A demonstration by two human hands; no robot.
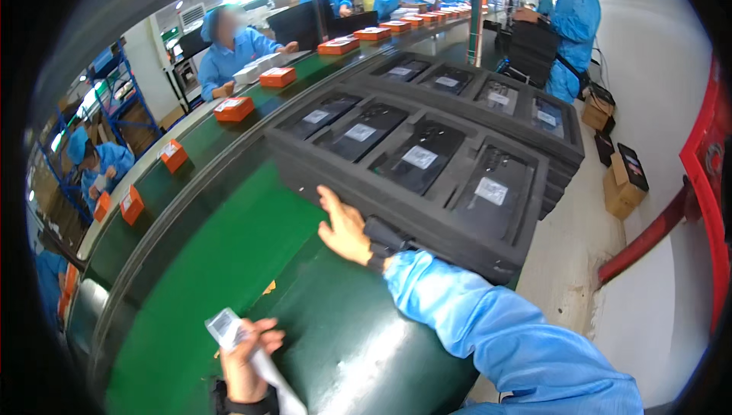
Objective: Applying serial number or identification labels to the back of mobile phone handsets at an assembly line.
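Low in the view, my left hand (242,362) grips a white strip of labels (224,326); its printed end sticks out past the fingers and its tail hangs down by the wrist. My right hand (343,230) reaches forward with fingers apart and nothing in it, beside the near side of a black foam tray (335,190). Whether it touches the tray I cannot tell. In the tray's compartments lie several dark phones (422,157), each with a white label. A second foam tray (526,137) behind it, atop a stack, holds more labelled phones.
Left of the green work surface (206,262), a conveyor belt (200,157) carries several orange boxes (234,108). Across it sits a co-worker (236,53) in blue. Another person (576,22) stands back right by stacked black trays. Cartons (625,186) and a red frame (698,156) are at right.
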